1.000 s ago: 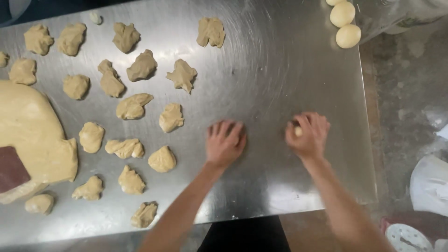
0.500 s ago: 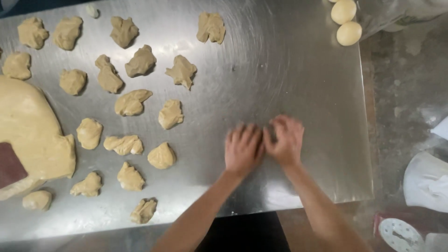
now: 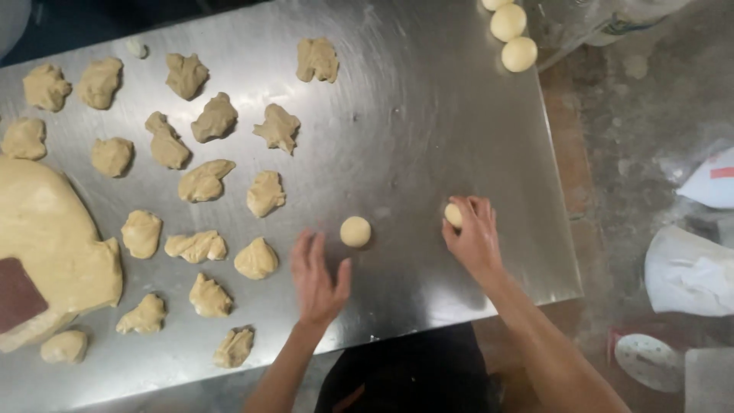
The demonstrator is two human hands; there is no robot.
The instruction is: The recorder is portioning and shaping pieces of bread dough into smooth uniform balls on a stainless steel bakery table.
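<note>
My left hand [image 3: 317, 277] lies flat and open on the steel table [image 3: 413, 122], fingers apart, holding nothing. A smooth round dough ball [image 3: 355, 231] sits free on the table just beyond its fingertips. My right hand [image 3: 474, 239] is cupped over a second small dough ball [image 3: 453, 215], which shows at the fingertips and is pressed against the table. Several rough torn dough pieces [image 3: 256, 258] lie to the left of my left hand.
A large slab of dough [image 3: 46, 237] with a dark scraper [image 3: 17, 294] on it fills the left edge. Finished dough balls [image 3: 519, 54] sit at the far right corner. The table's right edge [image 3: 562, 191] drops to a dirty floor with white bags [image 3: 688, 271].
My hands were together half a second ago; they have moved apart. The left hand has pulled back and let go of a rounded ball, and the right has shifted right with its ball.
</note>
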